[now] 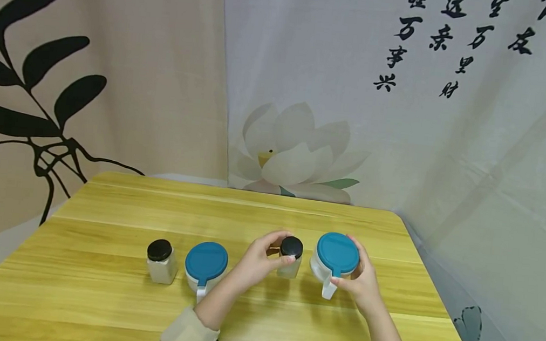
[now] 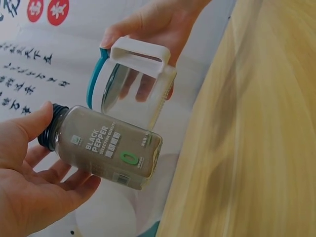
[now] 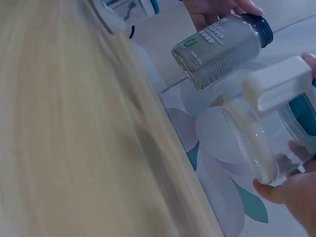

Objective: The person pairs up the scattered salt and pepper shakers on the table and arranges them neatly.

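Observation:
My left hand (image 1: 259,257) grips a black pepper jar (image 2: 111,148) by its black lid, fingers behind and thumb in front. The jar is clear with a greyish-brown powder inside and hangs above the table. To its right, my right hand (image 1: 364,281) holds a clear lidded pitcher (image 1: 338,253) with a blue lid and white handle (image 3: 279,86), also raised off the table. Its thumb lies near the handle while the fingers curve round the far side. A small gap separates the two containers.
A second black-lidded jar (image 1: 162,269) stands on the left of the wooden table (image 1: 95,306). Beside it is another blue-lidded pitcher (image 1: 206,262), partly behind my left forearm. A printed cloth (image 1: 304,86) hangs behind the table's back edge.

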Demonstrator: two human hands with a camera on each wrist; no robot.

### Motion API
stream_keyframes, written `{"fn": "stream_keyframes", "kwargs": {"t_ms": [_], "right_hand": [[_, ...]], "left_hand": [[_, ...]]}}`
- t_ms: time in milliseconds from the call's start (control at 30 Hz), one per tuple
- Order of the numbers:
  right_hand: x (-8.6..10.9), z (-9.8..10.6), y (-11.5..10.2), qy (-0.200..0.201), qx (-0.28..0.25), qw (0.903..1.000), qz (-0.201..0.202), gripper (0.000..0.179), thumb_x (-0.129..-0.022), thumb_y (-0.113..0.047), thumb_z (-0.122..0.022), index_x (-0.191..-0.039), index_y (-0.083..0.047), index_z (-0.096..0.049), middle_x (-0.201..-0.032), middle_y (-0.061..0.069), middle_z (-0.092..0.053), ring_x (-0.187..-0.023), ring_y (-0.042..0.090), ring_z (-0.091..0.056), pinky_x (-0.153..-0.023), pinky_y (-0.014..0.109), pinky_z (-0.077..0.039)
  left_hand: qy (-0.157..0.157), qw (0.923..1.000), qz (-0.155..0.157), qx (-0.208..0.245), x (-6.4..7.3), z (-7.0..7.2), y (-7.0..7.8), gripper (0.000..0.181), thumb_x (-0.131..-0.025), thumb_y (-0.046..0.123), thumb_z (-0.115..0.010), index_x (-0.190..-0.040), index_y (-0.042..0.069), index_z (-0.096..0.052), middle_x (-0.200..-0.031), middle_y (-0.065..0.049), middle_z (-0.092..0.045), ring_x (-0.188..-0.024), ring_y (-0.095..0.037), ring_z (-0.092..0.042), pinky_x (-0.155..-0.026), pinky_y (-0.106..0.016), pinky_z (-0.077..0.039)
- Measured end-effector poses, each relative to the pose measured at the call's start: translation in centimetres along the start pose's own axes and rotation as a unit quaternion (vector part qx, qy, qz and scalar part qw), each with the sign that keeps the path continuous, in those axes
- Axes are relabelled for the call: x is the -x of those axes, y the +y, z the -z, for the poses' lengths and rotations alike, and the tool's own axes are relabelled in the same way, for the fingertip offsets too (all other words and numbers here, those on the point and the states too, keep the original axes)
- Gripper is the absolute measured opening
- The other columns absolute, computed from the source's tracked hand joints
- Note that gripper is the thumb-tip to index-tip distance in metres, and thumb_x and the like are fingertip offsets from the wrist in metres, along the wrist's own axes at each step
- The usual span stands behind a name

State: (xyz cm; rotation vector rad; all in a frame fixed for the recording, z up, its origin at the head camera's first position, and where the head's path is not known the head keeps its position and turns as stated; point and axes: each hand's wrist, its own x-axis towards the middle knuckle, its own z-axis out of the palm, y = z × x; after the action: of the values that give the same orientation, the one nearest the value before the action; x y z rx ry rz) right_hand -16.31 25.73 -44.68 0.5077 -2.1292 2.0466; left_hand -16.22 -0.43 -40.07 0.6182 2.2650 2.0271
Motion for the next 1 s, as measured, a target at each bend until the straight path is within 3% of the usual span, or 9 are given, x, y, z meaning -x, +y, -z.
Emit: {"fn": "stream_keyframes", "kwargs": {"t_ms": [133, 267, 400, 767, 1000], "right_hand": [[0.2, -0.1, 0.1, -0.003, 0.002, 1.0000, -0.004, 0.094, -0.066, 0.015, -0.074, -0.147, -0.005, -0.031, -0.131, 0.001, -0.052, -0.117, 0.016, -0.050, -0.098, 0.021, -0.037], [0.3, -0.1, 0.2, -0.007, 0.005, 1.0000, -0.004, 0.093, -0.066, 0.014, -0.074, -0.147, -0.006, -0.032, -0.131, 0.001, -0.051, -0.116, 0.015, -0.050, -0.098, 0.021, -0.038], [0.4, -0.2, 0.4, -0.012, 0.006, 0.9999, 0.002, 0.093, -0.066, 0.014, -0.075, -0.146, -0.004, -0.032, -0.132, 0.002, -0.051, -0.116, 0.014, -0.051, -0.097, 0.020, -0.039], [0.8, -0.5, 0.6, -0.026, 0.012, 0.9995, -0.015, 0.095, -0.066, 0.012, -0.077, -0.147, 0.002, -0.027, -0.134, 0.003, -0.049, -0.117, 0.013, -0.050, -0.097, 0.019, -0.038], [1.1, -0.8, 0.9, -0.040, 0.001, 0.9990, -0.017, 0.095, -0.068, 0.011, -0.077, -0.147, 0.001, -0.026, -0.136, 0.006, -0.047, -0.117, 0.013, -0.050, -0.098, 0.020, -0.038]], "left_hand": [[-0.007, 1.0000, 0.001, -0.004, 0.2, 0.0, 0.3, 0.043, -0.087, 0.003, -0.069, -0.127, -0.002, -0.056, -0.113, -0.015, -0.062, -0.108, -0.031, -0.055, -0.097, -0.052, -0.041], [-0.011, 0.9999, 0.008, -0.006, -0.1, 0.1, -1.4, 0.043, -0.087, 0.011, -0.071, -0.127, 0.007, -0.058, -0.112, -0.006, -0.062, -0.106, -0.024, -0.056, -0.097, -0.046, -0.042], [-0.014, 0.9997, 0.017, -0.009, 0.1, 0.3, -1.6, 0.043, -0.087, 0.014, -0.072, -0.127, 0.010, -0.058, -0.112, -0.003, -0.062, -0.107, -0.022, -0.056, -0.097, -0.044, -0.042], [-0.024, 0.9996, 0.012, -0.014, 0.5, 0.6, -2.1, 0.046, -0.087, 0.012, -0.071, -0.130, 0.003, -0.055, -0.115, -0.011, -0.062, -0.109, -0.028, -0.056, -0.097, -0.048, -0.042], [-0.028, 0.9993, 0.021, -0.015, 0.8, 0.7, -2.4, 0.046, -0.088, 0.013, -0.071, -0.130, 0.005, -0.056, -0.114, -0.008, -0.062, -0.107, -0.024, -0.056, -0.097, -0.046, -0.042]]}}
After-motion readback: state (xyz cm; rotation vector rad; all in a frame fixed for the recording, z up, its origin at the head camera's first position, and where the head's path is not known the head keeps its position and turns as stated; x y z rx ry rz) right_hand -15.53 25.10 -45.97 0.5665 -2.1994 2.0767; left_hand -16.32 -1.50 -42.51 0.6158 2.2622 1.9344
